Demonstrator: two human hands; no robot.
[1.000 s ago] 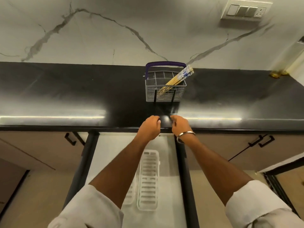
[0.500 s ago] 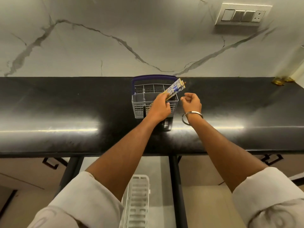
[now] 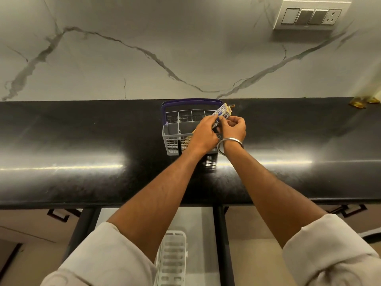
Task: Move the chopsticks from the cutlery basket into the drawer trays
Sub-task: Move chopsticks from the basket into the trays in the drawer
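A grey cutlery basket (image 3: 172,141) with a purple handle stands on the black counter (image 3: 82,145). A bundle of chopsticks (image 3: 223,110) with blue-and-white patterned tops leans out of its right side. My left hand (image 3: 203,134) grips the bundle just below the patterned tops. My right hand (image 3: 235,129) pinches the chopsticks from the right with its fingertips, a metal bangle on its wrist. Below the counter edge the drawer (image 3: 198,223) stands pulled out, with a white slotted tray (image 3: 172,256) in it, partly hidden by my left sleeve.
A marble wall with a switch panel (image 3: 311,16) rises behind the counter. Cabinet fronts with black handles (image 3: 59,215) flank the drawer on both sides. A small golden object (image 3: 359,102) lies at the counter's far right.
Both hands left the drawer front and rose to the basket. My left hand took hold of the chopsticks first, then my right hand closed in and pinched them.
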